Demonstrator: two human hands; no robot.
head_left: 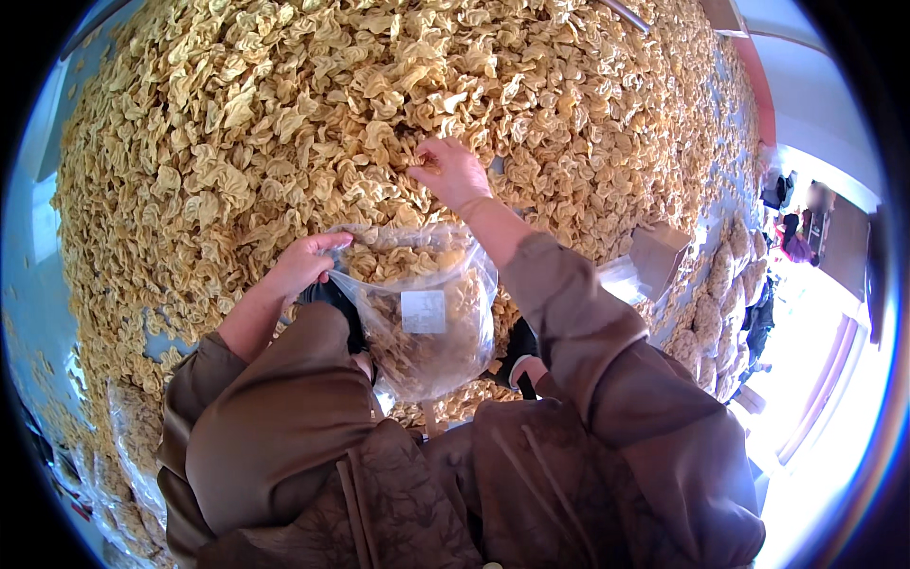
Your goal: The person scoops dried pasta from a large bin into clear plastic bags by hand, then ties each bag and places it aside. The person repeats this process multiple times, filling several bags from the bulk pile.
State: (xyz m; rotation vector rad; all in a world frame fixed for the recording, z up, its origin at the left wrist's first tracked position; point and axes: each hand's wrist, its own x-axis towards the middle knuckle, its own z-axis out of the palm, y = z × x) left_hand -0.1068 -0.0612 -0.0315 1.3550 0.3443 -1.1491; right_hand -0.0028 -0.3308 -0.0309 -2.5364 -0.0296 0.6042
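Observation:
A clear plastic bag [458,346] with a white label [423,312] stands between my legs, its mouth facing up. Dried, curled yellow slices fill much of it. My left hand [305,262] grips the bag's rim at the left, thumb and fingers closed on the film. Just beyond the bag's mouth, my right hand [455,175] is over the big heap of dried slices [313,104]. Its thumb and fingers are pinched together, with what looks like a dried slice at the tips. The exact piece blends with the heap behind it.
Filled clear bags [716,313] are lined up at the right, and more filled bags [133,436] lie at the lower left. An open cardboard box [658,254] sits right of my right arm. A metal pole [626,15] lies at the far edge.

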